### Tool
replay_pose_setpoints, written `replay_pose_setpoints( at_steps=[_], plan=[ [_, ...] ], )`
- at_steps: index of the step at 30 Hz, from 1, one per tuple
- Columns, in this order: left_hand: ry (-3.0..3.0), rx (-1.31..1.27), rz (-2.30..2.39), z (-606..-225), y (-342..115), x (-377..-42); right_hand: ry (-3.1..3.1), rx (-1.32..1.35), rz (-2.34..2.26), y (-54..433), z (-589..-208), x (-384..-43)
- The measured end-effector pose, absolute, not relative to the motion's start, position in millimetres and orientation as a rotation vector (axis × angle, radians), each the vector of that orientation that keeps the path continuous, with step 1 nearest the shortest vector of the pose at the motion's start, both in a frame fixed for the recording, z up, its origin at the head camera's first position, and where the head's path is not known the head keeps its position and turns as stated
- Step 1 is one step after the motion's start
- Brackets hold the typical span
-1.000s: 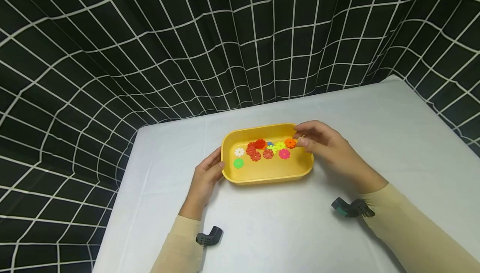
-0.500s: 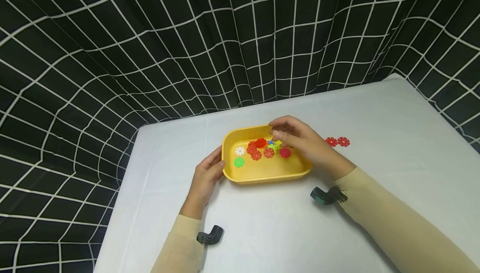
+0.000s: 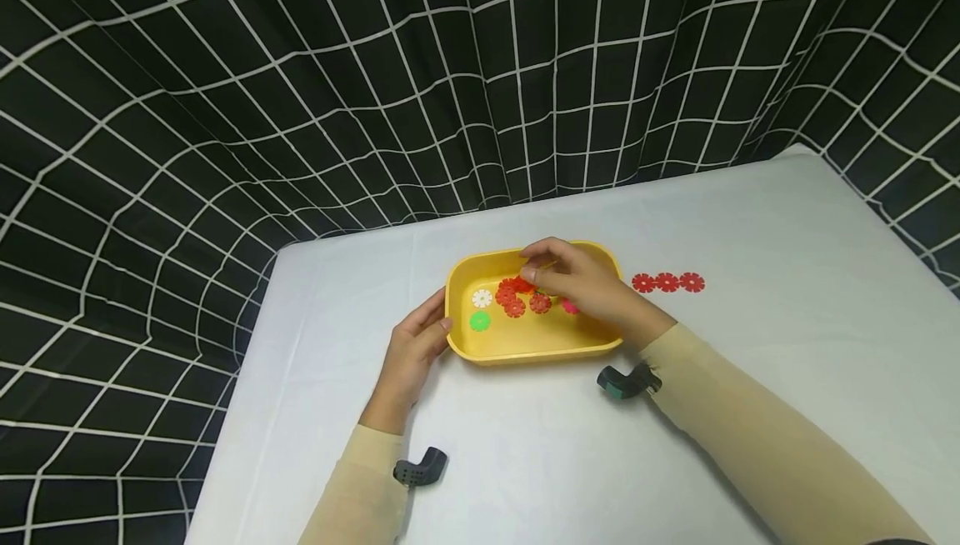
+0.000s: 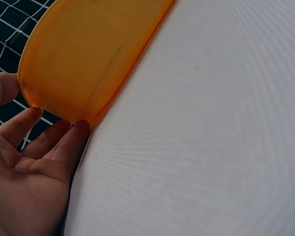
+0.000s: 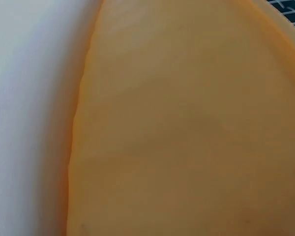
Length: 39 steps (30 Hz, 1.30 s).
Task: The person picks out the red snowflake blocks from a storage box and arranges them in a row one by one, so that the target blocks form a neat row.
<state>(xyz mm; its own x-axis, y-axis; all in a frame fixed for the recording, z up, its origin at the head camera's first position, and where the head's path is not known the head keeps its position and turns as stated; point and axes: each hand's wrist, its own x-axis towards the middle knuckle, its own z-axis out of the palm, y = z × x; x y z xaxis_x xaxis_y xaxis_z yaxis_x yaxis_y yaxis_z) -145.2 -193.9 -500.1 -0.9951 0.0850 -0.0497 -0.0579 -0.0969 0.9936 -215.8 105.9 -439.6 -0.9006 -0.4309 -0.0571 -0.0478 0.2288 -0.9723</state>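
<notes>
A yellow plastic tray (image 3: 525, 357) sits on the table with several notched snowflake discs inside. My left hand (image 3: 408, 353) holds the tray's left end, thumb at the rim and fingers against the outer wall; in the left wrist view its fingertips touch the orange-looking tray wall (image 4: 93, 59). Over the middle of the tray is my right hand (image 3: 573, 278), thumb and fingers loosely bent with the tips right by the red discs (image 3: 513, 307). Nothing shows between them. A white disc (image 3: 482, 298) and a green disc (image 3: 480, 321) lie at the tray's left. The hand partly covers a pink disc (image 3: 570, 306).
Three red discs (image 3: 667, 282) lie in a row on the white tablecloth (image 3: 517, 445), right of the tray. A black curtain with white grid lines (image 3: 375, 70) hangs behind the table. Only the blurred tray (image 5: 187, 123) and cloth fill the right wrist view.
My right hand has moved left from the tray's right end to the red discs, baring the row of red discs on the cloth. The left hand stays at the tray's end.
</notes>
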Motion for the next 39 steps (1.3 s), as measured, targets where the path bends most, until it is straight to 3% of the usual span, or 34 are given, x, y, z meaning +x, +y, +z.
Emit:
replay_pose_setpoints(
  at_steps=[39],
  plan=[
    [2.058,0.029,2.260,-497.4,-190.0,-143.5,2.576,-0.592,-1.067,92.8,-454.2,-213.4]
  ],
)
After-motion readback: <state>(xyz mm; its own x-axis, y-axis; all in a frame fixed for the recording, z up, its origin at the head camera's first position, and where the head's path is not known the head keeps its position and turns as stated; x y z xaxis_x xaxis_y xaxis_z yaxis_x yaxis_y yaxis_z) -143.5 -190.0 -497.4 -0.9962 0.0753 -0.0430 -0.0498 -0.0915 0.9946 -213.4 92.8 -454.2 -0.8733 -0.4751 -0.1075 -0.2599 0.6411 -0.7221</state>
